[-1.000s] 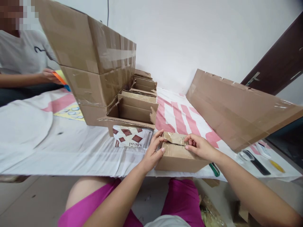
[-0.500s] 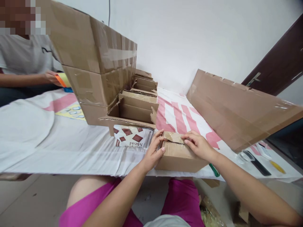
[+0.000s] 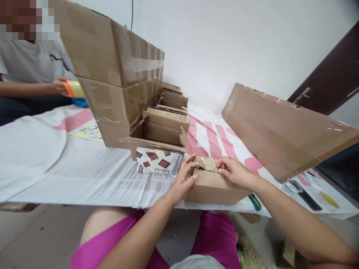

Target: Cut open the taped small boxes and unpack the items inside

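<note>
In the head view, the small box sat lower centre, near the worktop's front edge, between left fingers spread along its side and right fingers pinched (quite narrow) at its top seam.

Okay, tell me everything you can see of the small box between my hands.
The small box looks like plain brown cardboard. Its top is split by a dark, uneven seam, with glossy, wrinkled tape beyond it; the inside is hidden. It sits upright near the front edge of the cloth-covered table, right of the patterned packet. Your left hand rests against its left side, and your right hand pinches at the seam.
</note>
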